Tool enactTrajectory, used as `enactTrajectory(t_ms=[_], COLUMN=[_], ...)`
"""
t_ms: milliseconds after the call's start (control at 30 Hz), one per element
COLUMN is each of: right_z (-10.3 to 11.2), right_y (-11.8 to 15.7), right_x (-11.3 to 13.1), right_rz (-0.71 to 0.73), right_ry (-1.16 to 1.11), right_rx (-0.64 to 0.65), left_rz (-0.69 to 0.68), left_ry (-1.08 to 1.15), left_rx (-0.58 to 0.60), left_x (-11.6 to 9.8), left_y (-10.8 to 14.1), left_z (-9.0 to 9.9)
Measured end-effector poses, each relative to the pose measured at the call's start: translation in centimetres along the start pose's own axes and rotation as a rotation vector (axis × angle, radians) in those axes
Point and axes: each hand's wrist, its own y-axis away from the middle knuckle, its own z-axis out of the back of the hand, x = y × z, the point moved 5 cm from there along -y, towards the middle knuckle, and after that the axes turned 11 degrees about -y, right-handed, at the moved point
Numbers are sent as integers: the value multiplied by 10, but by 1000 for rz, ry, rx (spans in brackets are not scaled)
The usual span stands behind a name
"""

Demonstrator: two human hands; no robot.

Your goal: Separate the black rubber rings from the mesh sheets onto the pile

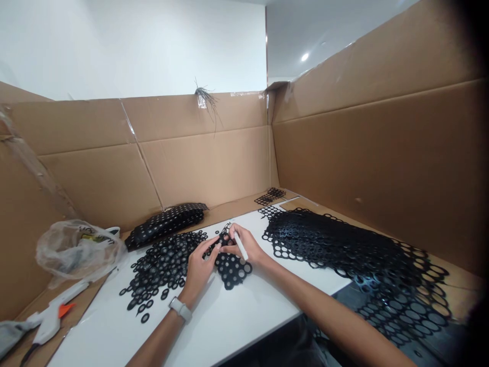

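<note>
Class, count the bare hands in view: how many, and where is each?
2: the left hand, holding the black holed piece, and the right hand close beside it, gripping a white stick. No others show.

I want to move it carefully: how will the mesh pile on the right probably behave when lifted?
The mesh pile is probably light for its size, being full of holes. Its layers may catch on each other, since they overlap unevenly.

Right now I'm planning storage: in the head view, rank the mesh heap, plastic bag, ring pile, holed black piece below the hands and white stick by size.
1. Mesh heap
2. Plastic bag and ring pile: too alike to rank
3. Holed black piece
4. White stick
</note>
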Motion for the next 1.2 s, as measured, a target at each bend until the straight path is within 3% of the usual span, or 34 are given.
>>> enactTrajectory(t_ms=[333, 533, 833, 1000, 1200], right_z=[-6, -12, -21, -22, -14], right_y=[6, 9, 14, 14, 9], right_x=[18, 27, 24, 22, 18], right_rz=[73, 86, 61, 42, 5], right_ry=[137, 142, 197, 177, 94], right_rx=[46, 66, 125, 170, 178], left_rz=[-48, -9, 281, 457, 430], left_ry=[-180, -248, -100, 10, 87], left_rx=[20, 18, -45, -126, -127], left_x=[-2, 3, 31, 53, 51], left_y=[7, 11, 11, 7, 4], left_z=[0, -3, -5, 5, 17])
